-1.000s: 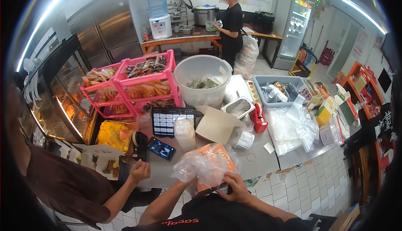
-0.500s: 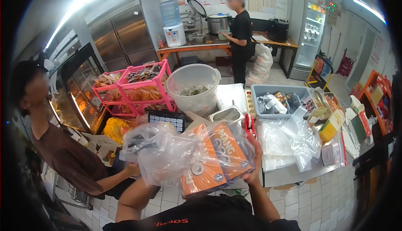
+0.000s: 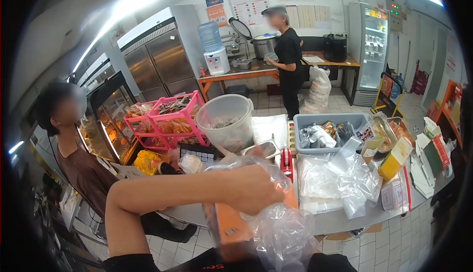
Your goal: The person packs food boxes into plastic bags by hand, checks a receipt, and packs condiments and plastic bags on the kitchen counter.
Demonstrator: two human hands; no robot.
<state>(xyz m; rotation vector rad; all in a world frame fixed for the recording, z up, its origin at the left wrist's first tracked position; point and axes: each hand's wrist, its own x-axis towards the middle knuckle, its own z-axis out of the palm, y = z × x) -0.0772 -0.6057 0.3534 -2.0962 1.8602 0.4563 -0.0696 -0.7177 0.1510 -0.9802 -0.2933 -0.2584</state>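
My left arm stretches across the middle of the view, and my left hand (image 3: 258,189) is closed on the clear plastic bag (image 3: 286,232). An orange box (image 3: 229,222) with dark sides is inside or under the plastic, below my left forearm, tilted and partly blurred. The bag bunches up at the right of the box. My right hand is hidden behind the bag and box. Just beyond the box stand a red tape dispenser (image 3: 286,164) and a metal tray (image 3: 261,150).
Behind are a large white bucket (image 3: 224,124), pink racks (image 3: 170,119), a tablet (image 3: 197,151) and a grey bin (image 3: 330,124). Plastic bags (image 3: 340,178) lie at the right. One co-worker (image 3: 81,158) stands at the left, another (image 3: 289,60) at the back counter.
The box came up toward the camera, then went lower. My left arm has swung rightward across it, and the bag's loose plastic has shifted from left to right. My right hand has gone out of sight.
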